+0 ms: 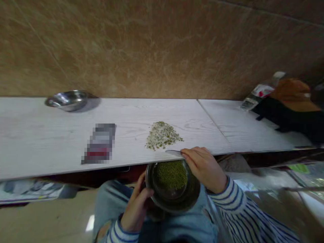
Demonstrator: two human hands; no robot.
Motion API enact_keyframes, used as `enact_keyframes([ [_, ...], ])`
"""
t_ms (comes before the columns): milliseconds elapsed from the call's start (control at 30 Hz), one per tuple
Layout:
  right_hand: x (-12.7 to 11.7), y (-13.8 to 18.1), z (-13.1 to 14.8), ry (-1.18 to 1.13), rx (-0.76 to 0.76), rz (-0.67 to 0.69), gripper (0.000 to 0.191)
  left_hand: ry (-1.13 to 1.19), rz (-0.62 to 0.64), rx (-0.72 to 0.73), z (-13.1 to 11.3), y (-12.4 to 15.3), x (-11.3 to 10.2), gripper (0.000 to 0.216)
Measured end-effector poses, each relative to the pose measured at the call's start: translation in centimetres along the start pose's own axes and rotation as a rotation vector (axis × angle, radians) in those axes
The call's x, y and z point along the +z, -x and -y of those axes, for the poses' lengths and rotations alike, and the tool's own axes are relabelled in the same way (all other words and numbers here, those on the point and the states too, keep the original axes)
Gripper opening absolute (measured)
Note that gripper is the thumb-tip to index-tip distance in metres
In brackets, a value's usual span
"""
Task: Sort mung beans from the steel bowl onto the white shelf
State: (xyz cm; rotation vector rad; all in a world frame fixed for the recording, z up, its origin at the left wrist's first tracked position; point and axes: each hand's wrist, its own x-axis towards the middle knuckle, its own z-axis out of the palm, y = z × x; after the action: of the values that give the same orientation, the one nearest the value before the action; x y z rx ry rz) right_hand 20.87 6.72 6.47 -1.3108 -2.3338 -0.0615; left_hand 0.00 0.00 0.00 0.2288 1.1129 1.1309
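Observation:
My left hand (139, 202) grips the left rim of a round metal bowl (189, 202), which sits over my lap just below the counter's front edge. Inside it lie many small green beans (172, 175) that look like mung beans. My right hand (205, 167) is closed around a slim metal utensil (174, 153); its narrow, pointed end reaches over the counter edge, and I cannot tell if it is a spoon or a knife. Just beyond that tip, a loose pile of mixed white grains and green beans (163, 135) is spread on the counter.
The white wood-grain counter (131, 114) runs along a brown tiled wall. On it are a shiny metal bowl (69, 100) at far left, a blurred-out flat object (100, 143), and at right a plastic bottle (258, 94) beside a brown-and-black cloth item (291, 98).

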Motion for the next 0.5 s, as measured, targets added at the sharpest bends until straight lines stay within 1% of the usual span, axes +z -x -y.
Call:
enact_keyframes([
  [167,0.6,-1.3,0.1,-0.006,0.003,0.004,0.021,-0.031,-0.005,0.003,-0.4,0.0,-0.3,0.068],
  [367,1.6,-3.7,-1.5,0.035,0.044,0.032,0.023,-0.027,0.006,0.013,-0.6,0.1,-0.2,0.068],
  [500,1.8,-5.1,-2.0,0.054,0.062,0.043,0.023,-0.022,0.001,0.016,-0.6,0.1,-0.5,0.069],
])
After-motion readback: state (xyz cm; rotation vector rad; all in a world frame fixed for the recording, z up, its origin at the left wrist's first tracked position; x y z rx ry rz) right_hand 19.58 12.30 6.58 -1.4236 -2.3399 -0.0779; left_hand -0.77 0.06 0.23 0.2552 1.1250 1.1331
